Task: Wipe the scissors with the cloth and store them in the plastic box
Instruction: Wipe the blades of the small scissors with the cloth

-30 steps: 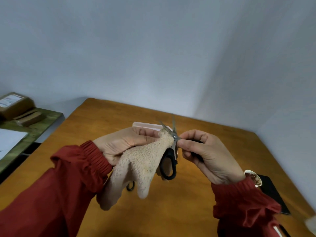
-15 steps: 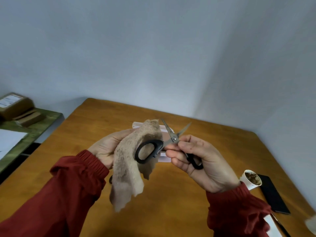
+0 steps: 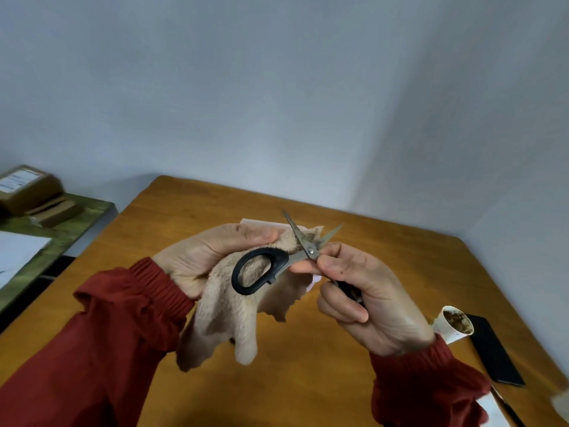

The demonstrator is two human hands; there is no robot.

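Black-handled scissors (image 3: pixel 278 262) are held spread open above the wooden table (image 3: pixel 308 365), both blades pointing up and away. My right hand (image 3: pixel 363 291) pinches them at the pivot and curls round the lower handle, which is mostly hidden. My left hand (image 3: pixel 215 257) grips a beige fluffy cloth (image 3: pixel 228 315) and holds it against the blade near the pivot; the rest of the cloth hangs down. Behind the hands, only a pale top edge of the plastic box (image 3: pixel 264 224) shows.
A paper cup (image 3: pixel 455 323) with brown residue and a black phone (image 3: pixel 492 349) lie at the table's right edge. A green side table (image 3: pixel 61 229) with cardboard boxes (image 3: pixel 27 189) stands to the left. Walls close the far side.
The scissors went from nearly shut with handles down to spread open with one handle out left. My left hand brought the cloth back up against the blades.
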